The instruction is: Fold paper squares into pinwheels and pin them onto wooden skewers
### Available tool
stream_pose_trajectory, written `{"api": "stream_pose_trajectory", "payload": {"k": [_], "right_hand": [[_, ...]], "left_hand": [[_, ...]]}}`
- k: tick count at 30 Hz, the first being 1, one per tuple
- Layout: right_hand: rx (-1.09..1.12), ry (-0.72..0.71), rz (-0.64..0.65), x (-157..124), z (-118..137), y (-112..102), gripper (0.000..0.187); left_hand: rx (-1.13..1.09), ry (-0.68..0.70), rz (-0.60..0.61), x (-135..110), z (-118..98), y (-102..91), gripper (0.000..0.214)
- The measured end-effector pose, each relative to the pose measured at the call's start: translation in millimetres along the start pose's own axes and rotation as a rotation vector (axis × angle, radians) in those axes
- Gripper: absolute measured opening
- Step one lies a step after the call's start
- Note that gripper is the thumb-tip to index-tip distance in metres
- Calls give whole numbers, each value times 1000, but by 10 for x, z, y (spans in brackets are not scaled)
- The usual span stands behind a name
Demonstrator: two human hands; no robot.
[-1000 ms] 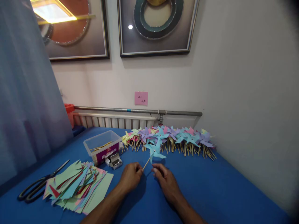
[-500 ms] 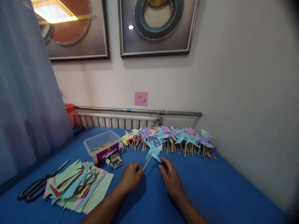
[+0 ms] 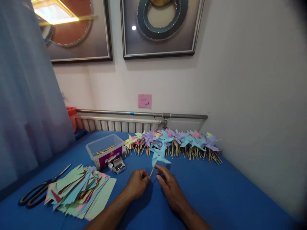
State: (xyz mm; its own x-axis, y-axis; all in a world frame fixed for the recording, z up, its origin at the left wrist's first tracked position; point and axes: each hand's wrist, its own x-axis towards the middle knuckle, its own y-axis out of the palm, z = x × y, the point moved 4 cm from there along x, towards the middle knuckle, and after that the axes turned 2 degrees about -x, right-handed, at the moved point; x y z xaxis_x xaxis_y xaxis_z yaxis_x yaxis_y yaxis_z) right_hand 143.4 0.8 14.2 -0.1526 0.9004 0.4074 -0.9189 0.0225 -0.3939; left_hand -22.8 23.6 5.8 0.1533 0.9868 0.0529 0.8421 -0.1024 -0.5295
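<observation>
A light blue paper pinwheel on a thin wooden stick stands tilted just above the blue table. My left hand is closed and pinches the lower end of the stick. My right hand is beside it, fingertips at the stick just under the pinwheel's blades, fingers loosely curled. Behind them a long row of finished pinwheels in blue, purple, pink and yellow lies against the wall.
A stack of cut coloured paper lies at the left, with black scissors beside it. A clear plastic box holds sticks, and a small box of pins sits in front of it. A curtain hangs at the left.
My right hand went up to the pinwheel's blades, then came back to the stick. The pinwheel turned and stands a little more upright. My left hand shifted slightly right.
</observation>
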Motion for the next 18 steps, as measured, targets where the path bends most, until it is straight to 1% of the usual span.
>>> {"api": "stream_pose_trajectory", "payload": {"k": [2,4,7,9,13,18], "right_hand": [[3,19,-23,-5,15,-6,37],[24,87,-25,-10,-14,8,34],[99,201,32,-18,-114,87,32],[158,224,55,-17,-179,145,33],[236,263,45,-6,-281,218,30],[250,308,40,2,-301,223,32]], "left_hand": [[-36,-5,2,6,17,17,15],[-73,-6,5,12,34,36,15],[-112,9,26,3,40,90,14],[-113,25,43,-15,28,141,14],[-95,47,67,-54,-10,230,16],[-97,67,76,-78,-37,246,16]]}}
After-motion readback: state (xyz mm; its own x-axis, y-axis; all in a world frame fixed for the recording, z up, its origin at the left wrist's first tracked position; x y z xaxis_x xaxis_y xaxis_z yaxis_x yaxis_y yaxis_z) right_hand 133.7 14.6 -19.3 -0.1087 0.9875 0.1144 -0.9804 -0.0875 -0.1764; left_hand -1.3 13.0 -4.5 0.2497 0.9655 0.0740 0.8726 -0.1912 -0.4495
